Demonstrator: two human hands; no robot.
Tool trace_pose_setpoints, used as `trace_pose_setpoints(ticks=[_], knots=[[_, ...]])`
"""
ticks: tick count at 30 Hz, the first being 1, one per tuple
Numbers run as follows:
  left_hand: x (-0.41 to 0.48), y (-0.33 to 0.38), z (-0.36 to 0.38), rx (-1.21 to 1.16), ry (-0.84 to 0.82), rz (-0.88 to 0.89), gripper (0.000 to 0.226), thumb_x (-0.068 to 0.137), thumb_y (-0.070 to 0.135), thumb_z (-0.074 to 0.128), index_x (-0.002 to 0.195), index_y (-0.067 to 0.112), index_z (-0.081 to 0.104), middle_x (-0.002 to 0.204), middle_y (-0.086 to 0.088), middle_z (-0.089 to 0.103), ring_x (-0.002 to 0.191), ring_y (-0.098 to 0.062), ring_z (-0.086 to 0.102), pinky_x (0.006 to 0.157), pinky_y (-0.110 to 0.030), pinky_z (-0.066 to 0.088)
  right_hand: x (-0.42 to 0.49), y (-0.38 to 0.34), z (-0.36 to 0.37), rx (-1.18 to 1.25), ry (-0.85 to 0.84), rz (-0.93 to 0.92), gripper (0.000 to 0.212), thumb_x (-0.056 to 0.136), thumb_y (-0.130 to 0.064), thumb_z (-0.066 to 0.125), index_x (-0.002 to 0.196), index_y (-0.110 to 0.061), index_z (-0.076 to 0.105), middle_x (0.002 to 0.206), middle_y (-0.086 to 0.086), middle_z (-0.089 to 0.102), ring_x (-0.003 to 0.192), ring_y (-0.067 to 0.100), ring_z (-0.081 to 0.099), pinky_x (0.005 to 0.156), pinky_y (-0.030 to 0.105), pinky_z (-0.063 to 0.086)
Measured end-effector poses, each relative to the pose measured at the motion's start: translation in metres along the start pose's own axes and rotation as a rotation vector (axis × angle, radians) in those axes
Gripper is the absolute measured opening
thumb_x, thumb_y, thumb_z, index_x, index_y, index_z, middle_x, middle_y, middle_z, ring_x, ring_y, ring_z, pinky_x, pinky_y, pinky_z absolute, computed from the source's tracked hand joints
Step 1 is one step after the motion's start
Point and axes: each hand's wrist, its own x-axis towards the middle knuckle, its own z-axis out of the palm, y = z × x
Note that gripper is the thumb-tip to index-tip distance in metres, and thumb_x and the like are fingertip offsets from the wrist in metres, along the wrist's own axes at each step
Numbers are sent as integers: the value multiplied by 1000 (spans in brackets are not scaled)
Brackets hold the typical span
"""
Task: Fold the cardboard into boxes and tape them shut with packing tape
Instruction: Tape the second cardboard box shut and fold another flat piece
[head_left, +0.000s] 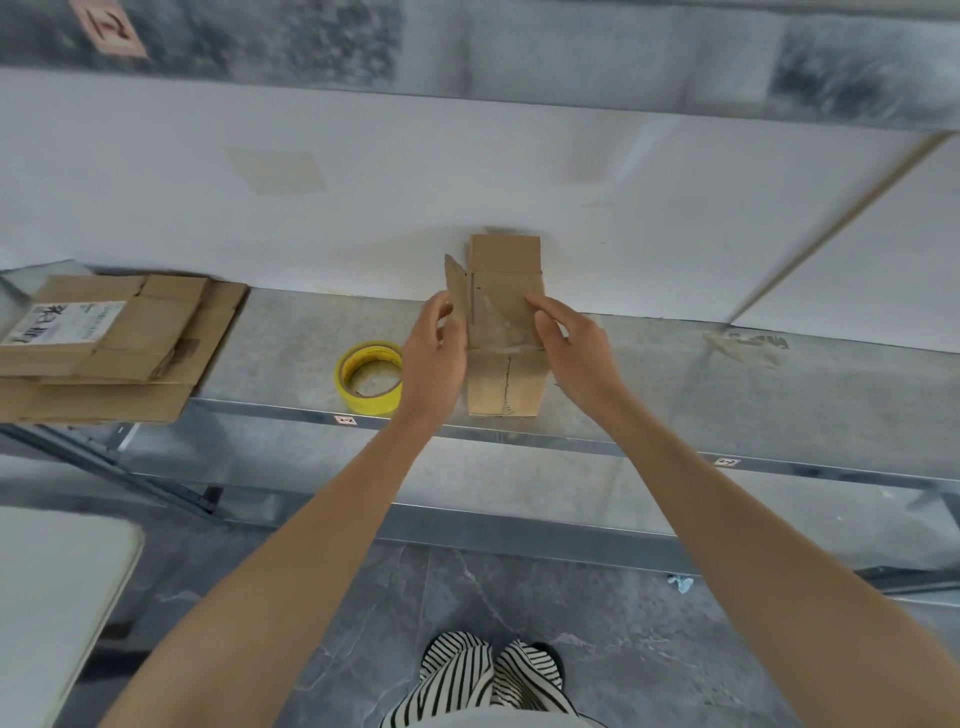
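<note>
— Striped trousers (483, 680) fill the near edge of the head view, above a grey stone-patterned floor (597, 649). Where do the person's arms reach?
— Both stretch far, to a half-formed cardboard box (506, 312) held upright over the metal shelf (727, 395), in front of the white wall panel (363, 208). Whether its lower end rests on the shelf cannot be told.
— How do the hands hold it?
— The left hand (434, 353) has its fingers curled round the box's left edge, beside a side flap (457, 283) that sticks out at an angle. The right hand (574, 353) pinches the right edge between fingers and thumb. Old clear tape shines across the near face.
— And the packing tape?
— A yellow tape roll (370, 376) lies flat on the shelf just left of the left hand, untouched, near the shelf's front edge.
— Anything else?
— A stack of flat cardboard (104, 343) lies at the left end of the shelf, with a white label on its top sheet. A white tabletop (52, 597) shows at near left.
</note>
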Motion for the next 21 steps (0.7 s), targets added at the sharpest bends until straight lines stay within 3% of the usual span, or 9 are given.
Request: trace_pose_setpoints(ticks=[3,6,7,11,14,17,19,21], knots=[[0,8,18,80,-79,25,41,101,23,38,141,14,42,140,0,47,128,-15,42,100,-20,30,-3,-3,6,10,3,18,39,100,-35,39,136,-25,49,127,-4,59,116,14,53,98,29,42],[0,4,28,118,-71,45,45,101,20,40,146,13,34,151,-5,34,138,-16,33,99,-9,21,-8,-3,14,-39,18,3,45,99,-37,42,142,-25,41,118,-6,59,98,11,55,88,25,42],[0,0,27,151,-70,71,45,102,20,39,146,12,34,152,-6,34,139,-17,32,100,-9,21,-8,-1,14,-37,14,-2,44,99,-34,41,143,-25,40,116,-7,58,96,11,54,87,25,42],[7,-5,8,274,-180,173,47,102,29,36,147,14,34,152,-4,35,140,-17,31,108,-17,21,-5,5,0,17,-86,-17,41,102,-27,35,143,-25,40,135,-6,53,121,13,49,104,27,37],[15,-7,-10,462,-331,266,59,98,45,42,149,20,27,153,0,33,138,-16,34,111,-30,31,-3,14,-9,-81,-180,-70,46,102,-38,31,146,-27,33,140,-3,47,128,14,43,110,31,32],[22,-10,-14,773,-287,388,68,92,60,37,147,19,34,148,0,42,121,-24,54,89,-39,48,-1,20,-13,-324,-226,-168,60,94,-58,22,149,-33,22,155,-5,28,134,20,40,107,41,36],[22,-10,-12,911,-202,537,75,93,66,23,136,11,51,129,-7,60,84,-31,69,58,-36,52,0,20,-14,-506,-229,-211,61,93,-59,18,150,-36,16,156,-8,24,126,24,49,96,41,43],[22,-12,-10,981,-145,642,76,97,60,18,122,4,62,111,-11,70,57,-28,67,40,-27,45,0,18,-15,-630,-217,-241,61,94,-57,18,150,-34,13,156,-7,24,119,26,54,88,40,46]])
